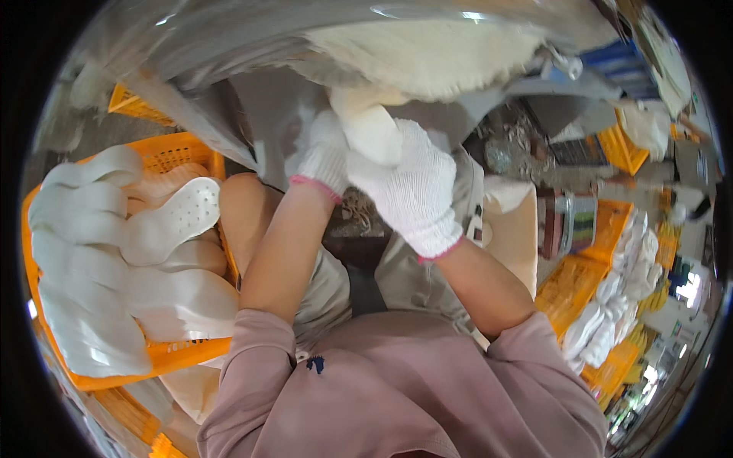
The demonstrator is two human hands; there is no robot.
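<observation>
"So, what's biggest?"

"The orange crate (pixel 172 355) at the left, heaped with white shoe soles (pixel 84 267). Then the fuzzy cream wheel (pixel 435 57) at the top middle."

"And the hands?"

"Upper middle, in white gloves (pixel 431 202). The right hand (pixel 408 175) grips a smooth white piece (pixel 376 136) just under the wheel. The left hand (pixel 324 153) is beside it, too blurry to tell its grip."

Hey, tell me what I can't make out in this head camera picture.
All in the head view:
Left hand: fingertips hidden behind the white piece.
Orange crate: its bottom, covered by white molded pieces.
Grey hood: cut off by the upper edge.
Far right background: too small and blurred.
</observation>
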